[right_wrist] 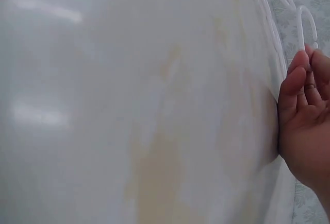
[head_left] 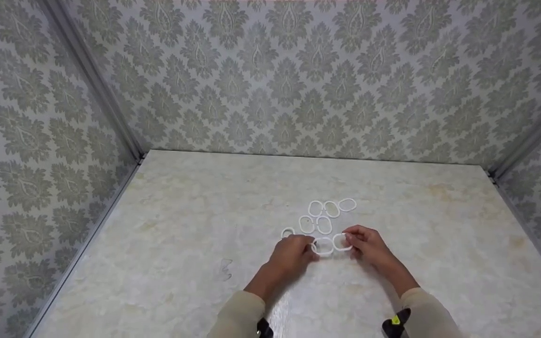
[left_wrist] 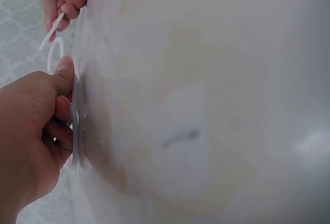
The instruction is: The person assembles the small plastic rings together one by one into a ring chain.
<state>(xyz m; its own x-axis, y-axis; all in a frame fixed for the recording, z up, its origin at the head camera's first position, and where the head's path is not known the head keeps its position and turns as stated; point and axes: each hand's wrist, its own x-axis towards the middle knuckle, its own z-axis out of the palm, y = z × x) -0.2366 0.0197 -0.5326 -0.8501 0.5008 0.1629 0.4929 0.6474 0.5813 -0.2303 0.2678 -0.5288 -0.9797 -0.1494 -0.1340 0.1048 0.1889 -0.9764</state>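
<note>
My left hand [head_left: 291, 253] pinches a white oval plastic ring [head_left: 323, 239] between thumb and fingers, low over the table. Opposite it, my right hand [head_left: 369, 246] pinches a second white oval ring [head_left: 334, 242] by its far end. The two rings meet or overlap between the hands; whether they are linked is too small to tell. In the right wrist view, the right hand's ring [right_wrist: 300, 28] shows a small gap in its loop. Just beyond the left hand, another white ring [head_left: 288, 228] is partly hidden by that hand.
Several more white rings lie flat beyond the hands: a far row with one ring [head_left: 347, 199] at its right end, and a nearer pair with one ring [head_left: 300, 224] at its left. The marbled table [head_left: 181, 211] meets patterned walls [head_left: 289, 84] at back and sides.
</note>
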